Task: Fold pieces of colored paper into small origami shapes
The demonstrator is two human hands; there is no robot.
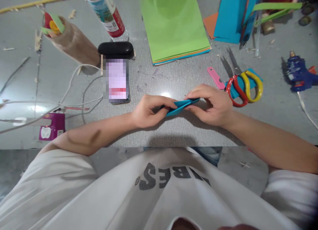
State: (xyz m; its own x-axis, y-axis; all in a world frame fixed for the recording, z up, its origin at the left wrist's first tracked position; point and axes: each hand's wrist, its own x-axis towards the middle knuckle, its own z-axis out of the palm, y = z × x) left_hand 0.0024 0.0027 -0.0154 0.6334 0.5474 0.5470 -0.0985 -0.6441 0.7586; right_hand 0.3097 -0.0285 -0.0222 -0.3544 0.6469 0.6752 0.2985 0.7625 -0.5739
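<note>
- The grey table (144, 77) is speckled with small pale scraps and carries everything listed below.
- The paper stack (174, 24) lies flat, green on top, with orange and blue edges showing at its near side; the places below are told from it.
- Blue sheets (228, 18) lie to the right of the stack, near it, with an orange corner showing beside them.
- A labelled bottle (106, 15) is to the left of the stack.
- A brown container (74, 41), farther left of the stack than the bottle, has green strips and red and yellow pieces at its mouth.
- The right hand (212, 104), nearer the person than the stack and to its right, pinches one end of the blue paper between thumb and fingers.
- The left hand (151, 111), on the near side of the stack, pinches the other end between thumb and forefinger.
- Scissors (238, 71) with red and yellow handles lie to the near right of the stack.
- A blue glue gun (298, 72) sits well to the right of the stack.
- A phone (118, 77), its face pixelated, lies to the near left of the stack.
- A black case (116, 49) is left of the stack, at the phone's far end.
- The folded blue paper (181, 107) is held on the near side of the stack, between both hands.
- A pink cutter (216, 78) lies just beside the scissors, to the near right of the stack.
</note>
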